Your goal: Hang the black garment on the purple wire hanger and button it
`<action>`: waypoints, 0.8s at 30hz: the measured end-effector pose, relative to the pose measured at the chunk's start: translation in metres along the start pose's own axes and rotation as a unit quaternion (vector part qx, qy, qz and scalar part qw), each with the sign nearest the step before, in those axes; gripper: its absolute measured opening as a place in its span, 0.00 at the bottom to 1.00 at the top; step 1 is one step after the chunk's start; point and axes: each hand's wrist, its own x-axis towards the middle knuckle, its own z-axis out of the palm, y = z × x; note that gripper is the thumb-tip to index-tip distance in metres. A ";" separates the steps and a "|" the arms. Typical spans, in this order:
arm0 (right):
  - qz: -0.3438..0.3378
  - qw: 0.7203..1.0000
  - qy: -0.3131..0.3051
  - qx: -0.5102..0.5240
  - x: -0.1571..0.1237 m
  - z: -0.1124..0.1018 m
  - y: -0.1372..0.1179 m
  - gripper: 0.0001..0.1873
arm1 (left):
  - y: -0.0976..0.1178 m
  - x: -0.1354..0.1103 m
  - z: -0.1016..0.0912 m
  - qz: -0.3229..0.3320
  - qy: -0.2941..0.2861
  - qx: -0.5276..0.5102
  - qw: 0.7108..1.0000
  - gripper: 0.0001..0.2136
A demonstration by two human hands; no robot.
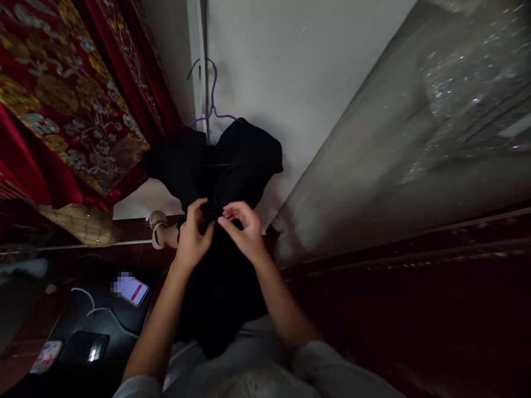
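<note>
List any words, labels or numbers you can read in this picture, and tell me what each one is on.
No text can be read here.
Phone on the dark table: its lit screen is blurred, with a red bar whose words cannot be made out.
Colourful card at the table's near left corner: print too small and dim to read.
Black garment on the purple hanger, pinched by the left hand and right hand: no label shows.

No text, label, brand or number can be read here. The phone (pixel 131 289) at the near left shows a lit screen with a red bar (part of it is blurred out), and the card (pixel 45 355) beside the dark phone (pixel 88 348) carries coloured marks too small to make out.
</note>
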 end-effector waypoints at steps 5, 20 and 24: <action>0.038 0.997 0.006 0.061 -0.028 0.019 0.006 0.11 | 0.013 -0.024 0.009 -0.095 0.031 -0.112 0.989 0.23; -0.208 0.971 0.022 -0.117 0.051 -0.006 0.030 0.09 | 0.021 -0.039 0.004 -0.116 0.026 -0.147 0.982 0.05; -0.248 0.945 0.049 -0.208 0.160 -0.029 -0.002 0.10 | 0.024 -0.038 0.012 -0.099 -0.047 -0.129 0.986 0.05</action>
